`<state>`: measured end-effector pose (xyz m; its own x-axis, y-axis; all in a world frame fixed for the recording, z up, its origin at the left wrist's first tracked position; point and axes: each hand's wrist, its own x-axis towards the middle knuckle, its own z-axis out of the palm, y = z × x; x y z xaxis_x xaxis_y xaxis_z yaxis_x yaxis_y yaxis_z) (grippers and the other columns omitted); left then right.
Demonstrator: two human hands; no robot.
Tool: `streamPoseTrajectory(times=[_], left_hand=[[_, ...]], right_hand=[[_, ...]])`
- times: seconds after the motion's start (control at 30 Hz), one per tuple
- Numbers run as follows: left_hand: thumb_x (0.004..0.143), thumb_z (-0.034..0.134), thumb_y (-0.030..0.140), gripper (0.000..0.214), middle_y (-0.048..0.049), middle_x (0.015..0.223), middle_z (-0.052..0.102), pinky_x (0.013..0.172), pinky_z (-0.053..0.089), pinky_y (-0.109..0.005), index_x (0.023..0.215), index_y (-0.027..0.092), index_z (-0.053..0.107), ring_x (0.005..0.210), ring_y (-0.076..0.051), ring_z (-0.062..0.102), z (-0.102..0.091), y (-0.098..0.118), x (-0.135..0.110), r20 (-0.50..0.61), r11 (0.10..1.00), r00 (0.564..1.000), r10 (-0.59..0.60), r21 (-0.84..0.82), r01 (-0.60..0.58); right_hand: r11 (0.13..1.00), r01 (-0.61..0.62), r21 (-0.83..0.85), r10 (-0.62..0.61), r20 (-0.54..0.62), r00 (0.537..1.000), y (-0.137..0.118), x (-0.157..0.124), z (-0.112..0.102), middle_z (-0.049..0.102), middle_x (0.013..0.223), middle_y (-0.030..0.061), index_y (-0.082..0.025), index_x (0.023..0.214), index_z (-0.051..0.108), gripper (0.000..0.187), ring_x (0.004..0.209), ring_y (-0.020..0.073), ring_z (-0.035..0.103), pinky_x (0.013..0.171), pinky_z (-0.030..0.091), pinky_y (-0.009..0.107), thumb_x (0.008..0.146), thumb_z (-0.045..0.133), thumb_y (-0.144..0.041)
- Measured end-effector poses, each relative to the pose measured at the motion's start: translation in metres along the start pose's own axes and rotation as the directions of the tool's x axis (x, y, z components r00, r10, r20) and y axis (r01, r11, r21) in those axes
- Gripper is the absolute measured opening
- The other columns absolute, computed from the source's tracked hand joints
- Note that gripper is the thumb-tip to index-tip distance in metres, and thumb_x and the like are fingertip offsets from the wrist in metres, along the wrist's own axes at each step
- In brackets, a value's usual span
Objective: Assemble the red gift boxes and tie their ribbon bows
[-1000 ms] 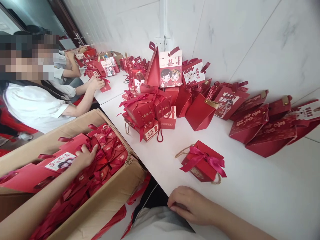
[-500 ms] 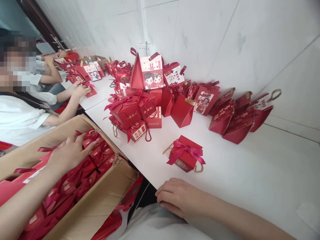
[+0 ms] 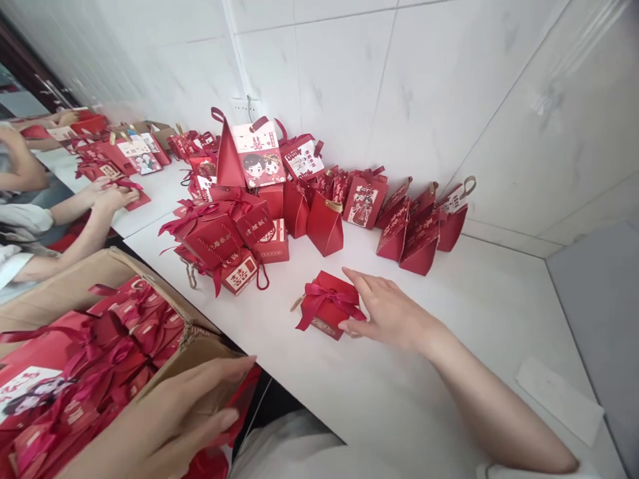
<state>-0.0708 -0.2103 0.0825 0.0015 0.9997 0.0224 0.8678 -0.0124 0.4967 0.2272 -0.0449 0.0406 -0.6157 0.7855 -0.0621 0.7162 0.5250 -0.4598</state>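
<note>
My right hand [image 3: 387, 311] reaches out over the white table [image 3: 449, 372] and touches the right side of a small red gift box [image 3: 327, 303] tied with a red ribbon bow. Its fingers are spread, the forefinger along the box's top edge and the thumb low at its front. The box rests on the table. My left hand [image 3: 192, 412] lies with its fingers stretched out against the near corner of a cardboard carton [image 3: 200, 339], which is full of red ribboned boxes [image 3: 100, 359].
A heap of red gift boxes [image 3: 219, 236] and red paper bags [image 3: 414, 229] lines the tiled wall. Other people's hands [image 3: 107, 196] work on red boxes at the far left. A white paper slip [image 3: 559, 399] lies at the right, beside a grey surface [image 3: 599, 299].
My right hand has left the table's near edge and moved forward to the ribboned box. My left hand has come out of the carton to its near corner. The view has swung right.
</note>
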Motion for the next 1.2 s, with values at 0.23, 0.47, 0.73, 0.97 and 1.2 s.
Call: streamPoseTrajectory(times=[0.23,0.47,0.73,0.97,1.2], left_hand=[[0.091,0.054,0.039,0.031,-0.0062,0.127,0.062,0.101,0.050,-0.037,0.119,0.027,0.062,0.121,-0.023,0.057,0.057,-0.004,0.114,-0.065,0.846,0.984,0.165,-0.503,-0.175],[0.085,0.063,0.043,0.026,-0.0065,0.133,0.057,0.102,0.048,-0.042,0.103,0.025,0.066,0.124,-0.026,0.055,0.088,0.012,0.172,0.103,0.837,0.961,0.257,-0.521,-0.168],[0.081,0.069,0.036,0.020,-0.0099,0.135,0.054,0.092,0.052,-0.037,0.085,0.020,0.059,0.120,-0.026,0.057,0.104,-0.003,0.168,0.177,0.705,0.965,0.192,-0.709,-0.011],[0.084,0.066,0.036,0.019,-0.0072,0.137,0.053,0.090,0.053,-0.038,0.075,0.019,0.063,0.114,-0.026,0.059,0.103,-0.003,0.173,0.129,0.632,0.967,0.220,-0.774,-0.040],[0.085,0.061,0.046,0.042,-0.0046,0.142,0.053,0.112,0.035,-0.047,0.053,0.019,0.054,0.129,-0.030,0.049,0.101,0.020,0.179,0.076,0.850,0.966,0.246,-0.495,-0.177]], right_hand=[[0.967,0.049,0.250,-0.048,-0.009,0.999,0.015,0.002,-0.021,0.054,0.138,0.0074,-0.030,0.143,0.041,0.051,0.124,0.0296,0.052,0.101,0.042,0.045,0.096,0.041,-0.049],[0.933,0.072,0.353,-0.096,0.051,0.994,0.037,0.012,-0.025,0.052,0.137,0.0059,-0.026,0.103,0.058,0.023,0.126,0.0262,0.050,0.104,0.039,0.043,0.091,0.054,-0.045],[0.853,0.143,0.502,-0.214,0.085,0.973,0.040,0.026,-0.009,0.056,0.130,0.0055,-0.023,0.090,0.057,0.010,0.115,0.0237,0.055,0.092,0.046,0.037,0.087,0.059,-0.032],[0.791,0.079,0.607,-0.141,0.055,0.988,0.038,0.028,-0.007,0.053,0.138,0.0061,-0.023,0.092,0.057,0.017,0.120,0.0245,0.053,0.096,0.045,0.040,0.087,0.061,-0.039],[0.755,0.051,0.653,-0.148,0.094,0.985,0.039,0.029,-0.005,0.052,0.140,0.0052,-0.022,0.078,0.063,0.030,0.132,0.0272,0.045,0.109,0.034,0.045,0.090,0.057,-0.048]])
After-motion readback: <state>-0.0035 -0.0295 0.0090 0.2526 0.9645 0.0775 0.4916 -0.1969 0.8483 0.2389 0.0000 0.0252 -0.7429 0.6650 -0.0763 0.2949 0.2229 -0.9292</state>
